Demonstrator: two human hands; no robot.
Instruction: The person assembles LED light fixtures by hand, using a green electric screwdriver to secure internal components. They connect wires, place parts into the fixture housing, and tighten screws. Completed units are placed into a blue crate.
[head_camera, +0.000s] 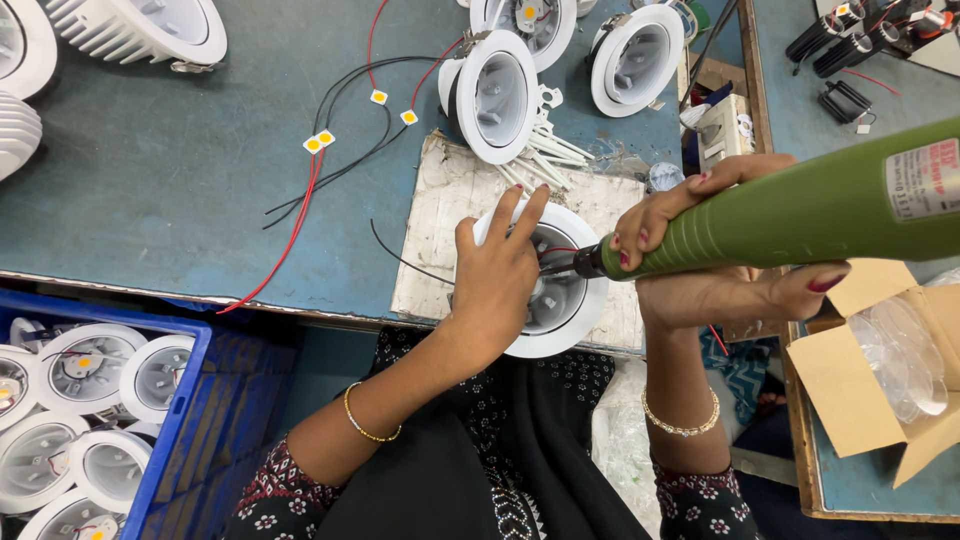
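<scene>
My left hand (495, 275) rests on a round white lamp housing (585, 310) that lies on a worn white pad (450, 215), fingers spread over its rim. A green electric screwdriver (800, 215) is gripped in my right hand (700, 250), and its dark tip points into the housing's hollow. Thin red and black wires run out of the housing under my left fingers.
Two more white housings (495, 95) (635, 58) stand behind the pad. Red and black wires with small yellow chips (318, 141) lie on the blue-green table. A blue crate (175, 420) with several housings is at lower left. An open cardboard box (860, 390) with clear lenses is at right.
</scene>
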